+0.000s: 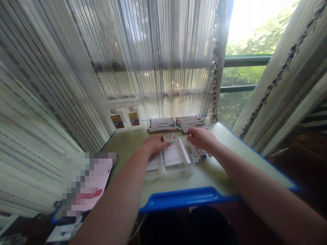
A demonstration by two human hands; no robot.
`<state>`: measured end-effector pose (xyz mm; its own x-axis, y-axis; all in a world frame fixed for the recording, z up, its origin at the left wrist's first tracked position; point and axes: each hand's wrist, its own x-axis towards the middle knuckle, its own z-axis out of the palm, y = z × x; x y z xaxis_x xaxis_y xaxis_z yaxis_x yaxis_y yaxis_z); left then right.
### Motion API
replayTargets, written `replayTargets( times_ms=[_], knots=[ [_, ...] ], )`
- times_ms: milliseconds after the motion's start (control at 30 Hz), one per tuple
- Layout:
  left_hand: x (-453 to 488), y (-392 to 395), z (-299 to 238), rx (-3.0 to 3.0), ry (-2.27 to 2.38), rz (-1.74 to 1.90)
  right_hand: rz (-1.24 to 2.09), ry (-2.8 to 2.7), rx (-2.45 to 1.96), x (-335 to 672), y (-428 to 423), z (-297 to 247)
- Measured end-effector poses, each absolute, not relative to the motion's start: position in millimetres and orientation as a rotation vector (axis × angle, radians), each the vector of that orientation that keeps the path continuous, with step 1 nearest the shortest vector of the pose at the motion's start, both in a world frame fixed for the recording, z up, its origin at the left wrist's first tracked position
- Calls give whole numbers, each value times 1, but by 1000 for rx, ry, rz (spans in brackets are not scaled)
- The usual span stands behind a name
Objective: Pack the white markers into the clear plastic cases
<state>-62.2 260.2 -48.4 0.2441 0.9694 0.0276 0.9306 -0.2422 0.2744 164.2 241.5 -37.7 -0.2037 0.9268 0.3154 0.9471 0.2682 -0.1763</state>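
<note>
A clear plastic case (163, 170) lies in the middle of the table, with white paper (172, 154) and a few white markers (183, 149) in its right part. My left hand (154, 143) reaches over the case, its thumb and fingers closed at the marker ends; what they grip is hidden. Past the case's right side, my right hand (203, 137) has curled fingers, with a small blue tip near them; I cannot make out what it holds. Under and beside this hand lies a loose pile of white markers (200, 153). Two rows of markers, a left row (161, 124) and a right row (189, 123), lie behind the hands.
Two clear cases with yellow labels (117, 121) stand at the table's back left. A pink sheet (95, 183), partly blurred, lies at the left edge. The pale table has a blue rim with a front tray (182, 198). Striped string curtains (158, 85) hang behind.
</note>
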Motion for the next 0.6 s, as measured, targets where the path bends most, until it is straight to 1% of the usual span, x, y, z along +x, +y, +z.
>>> replayTargets(
  times_ms=[233,367,600],
  knots=[
    [-61,259,-47,2302,1797,288,56,-2262,-1898,165,246,-42],
    [-61,259,-48,2270,1815,285,35,-2209,-1957,166,246,-44],
    [-60,258,-49,2261,1835,295,-7,-2246,-1811,167,245,-46]
  ],
)
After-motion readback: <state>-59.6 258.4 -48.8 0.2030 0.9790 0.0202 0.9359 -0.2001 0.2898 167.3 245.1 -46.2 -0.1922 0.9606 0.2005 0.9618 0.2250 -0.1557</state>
